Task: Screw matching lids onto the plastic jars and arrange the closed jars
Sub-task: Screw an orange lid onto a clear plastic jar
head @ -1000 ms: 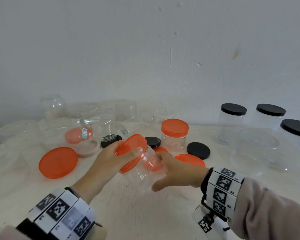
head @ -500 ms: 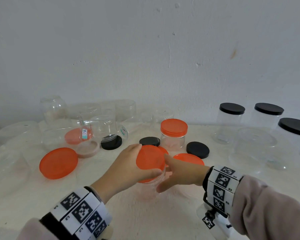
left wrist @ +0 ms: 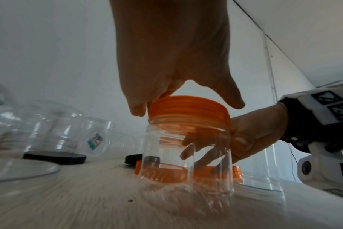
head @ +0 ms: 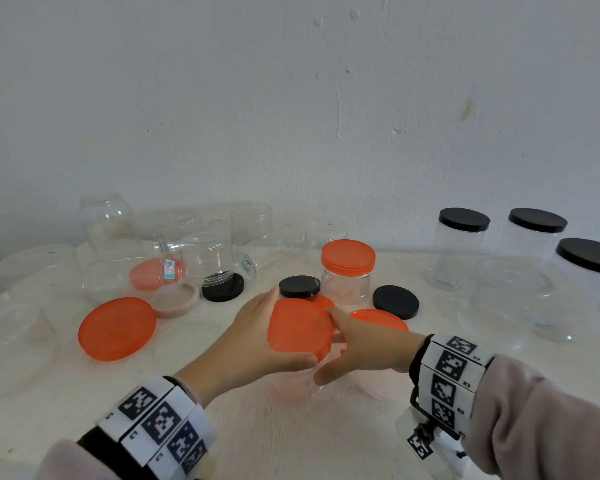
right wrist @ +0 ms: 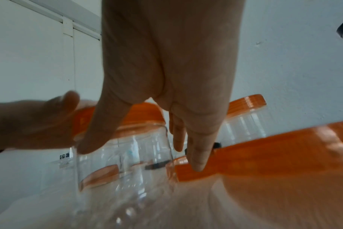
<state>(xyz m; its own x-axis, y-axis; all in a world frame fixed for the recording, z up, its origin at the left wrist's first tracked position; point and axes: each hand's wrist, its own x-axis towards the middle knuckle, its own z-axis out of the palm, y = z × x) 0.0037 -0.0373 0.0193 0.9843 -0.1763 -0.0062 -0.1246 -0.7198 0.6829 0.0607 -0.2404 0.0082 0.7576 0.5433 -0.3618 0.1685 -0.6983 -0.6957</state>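
A small clear plastic jar [head: 297, 388] stands upright on the white table [head: 291, 438], in the middle near me. An orange lid [head: 298, 329] sits on its mouth. My left hand [head: 253, 341] reaches over from the left and grips the lid's rim with curled fingers and thumb. My right hand [head: 364, 344] holds the jar body from the right, just under the lid. In the left wrist view the left fingers [left wrist: 139, 106] clasp the ribbed orange lid [left wrist: 188, 108], and right-hand fingers show through the jar [left wrist: 186, 164]. The right wrist view shows my right hand [right wrist: 166, 77] round the jar [right wrist: 123, 162].
Behind the hands stand a closed orange-lidded jar [head: 347, 271], two loose black lids [head: 299, 286] [head: 395, 301] and a loose orange lid [head: 383, 318]. A large orange lid [head: 116, 329] lies left. Upturned clear jars [head: 205, 258] crowd the back left; black-lidded jars [head: 463, 247] stand right.
A second ago the jar was held tilted with the lid half on. It now stands upright on the table, the lid flat on top, with both hands still on it.
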